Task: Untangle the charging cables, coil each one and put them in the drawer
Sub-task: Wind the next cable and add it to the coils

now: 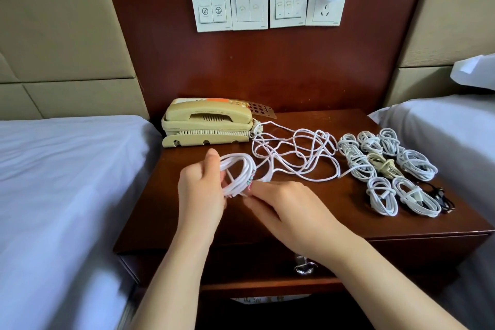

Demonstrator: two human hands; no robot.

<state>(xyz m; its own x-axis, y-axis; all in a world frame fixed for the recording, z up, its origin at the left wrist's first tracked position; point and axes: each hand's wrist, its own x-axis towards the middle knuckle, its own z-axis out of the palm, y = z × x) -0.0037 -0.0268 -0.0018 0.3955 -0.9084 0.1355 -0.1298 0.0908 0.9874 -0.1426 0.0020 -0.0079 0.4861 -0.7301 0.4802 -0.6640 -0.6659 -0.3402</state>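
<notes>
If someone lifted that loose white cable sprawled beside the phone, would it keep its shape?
Probably not: the loose white cable lies in limp loops on the dark wooden nightstand, so it would likely droop. It looks thin, so probably light. Crossing loops may snag.

Two hands: left hand (201,187), right hand (289,209). One coil (238,169) in left hand. One loose tangle (294,153) just beyond right hand (strand count unclear). Right of right hand – about seven white bundles (416,165), one beige bundle (381,166), one black cable (442,198). Beyond left hand – one telephone (206,120), four wall plates (249,8).
</notes>
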